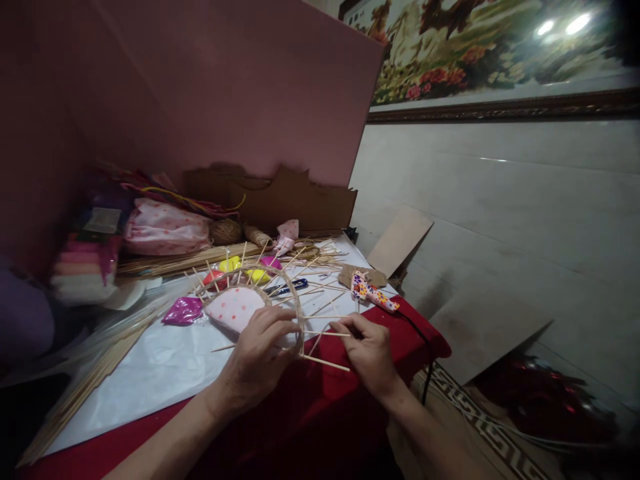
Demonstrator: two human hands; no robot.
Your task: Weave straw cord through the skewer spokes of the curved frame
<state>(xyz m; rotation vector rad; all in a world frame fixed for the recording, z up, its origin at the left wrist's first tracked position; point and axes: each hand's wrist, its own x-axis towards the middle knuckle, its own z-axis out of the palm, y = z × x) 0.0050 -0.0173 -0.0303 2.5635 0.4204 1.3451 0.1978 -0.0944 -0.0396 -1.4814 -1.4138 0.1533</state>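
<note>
A half-round craft frame hangs over the front of the table. It has a dotted pink fabric panel (pixel 233 307), a twine-wrapped arc (pixel 296 287) around it and thin wooden sticks (pixel 327 363) radiating outward. My left hand (pixel 263 347) is closed around the frame near the arc's right end, its fingers partly hiding panel and arc. My right hand (pixel 369 348) pinches the outer end of one stick, just right of the arc. Behind it, a flower-patterned glue gun (pixel 367 291) rests on a piece of cardboard (pixel 345 275).
Purple (pixel 183 311) and yellow (pixel 230 264) packets and a dark blue cutter (pixel 293 287) lie beyond the frame. Bundled sticks (pixel 90 387) line the left. Twine balls (pixel 226 231) and a dotted fabric bag (pixel 167 228) sit behind. A black cord (pixel 427 340) drops off the right edge.
</note>
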